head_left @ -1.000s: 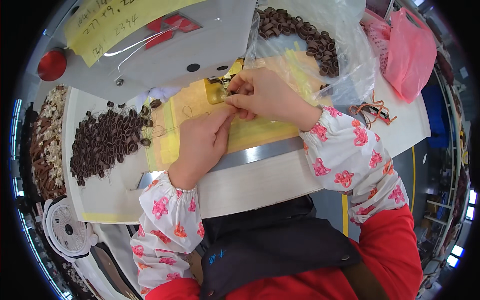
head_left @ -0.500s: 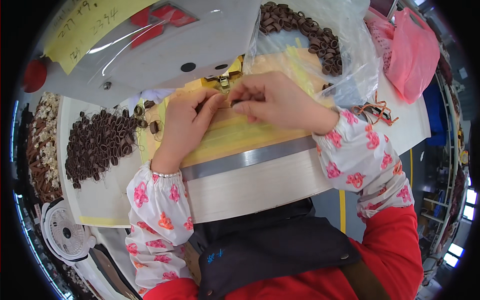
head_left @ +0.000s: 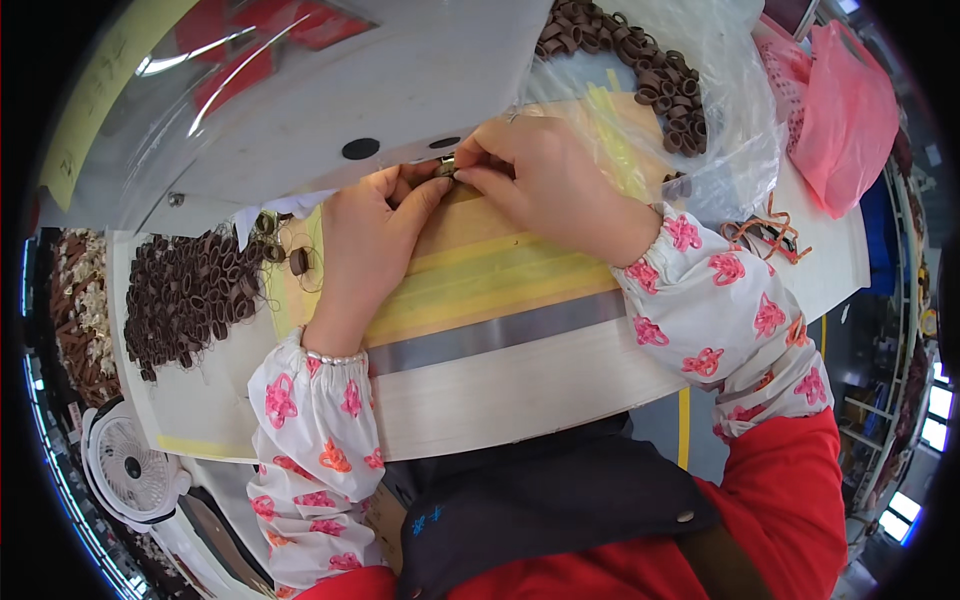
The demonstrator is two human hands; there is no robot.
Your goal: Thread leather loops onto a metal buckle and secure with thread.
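My left hand (head_left: 372,225) and my right hand (head_left: 552,178) meet under the front of a white sewing machine (head_left: 390,95). Thumbs and fingertips of both are closed on a small dark brown loop (head_left: 447,171), mostly hidden by the fingers, beside a metal part of the machine. Left of my left hand lies a heap of brown loops (head_left: 190,295) with loose threads, and a single loop (head_left: 300,262) sits nearer the hand. Yellow tape (head_left: 480,262) covers the work surface below my hands.
More brown loops (head_left: 670,90) lie on a clear plastic bag (head_left: 735,120) at the far right. Beyond it are a pink bag (head_left: 845,120) and some orange-brown strips (head_left: 775,235). A white fan (head_left: 130,465) stands left of the white table (head_left: 520,400).
My right hand has brought the small loop up and left to the machine, and its fingertips now meet those of my left hand. The view has shifted slightly.
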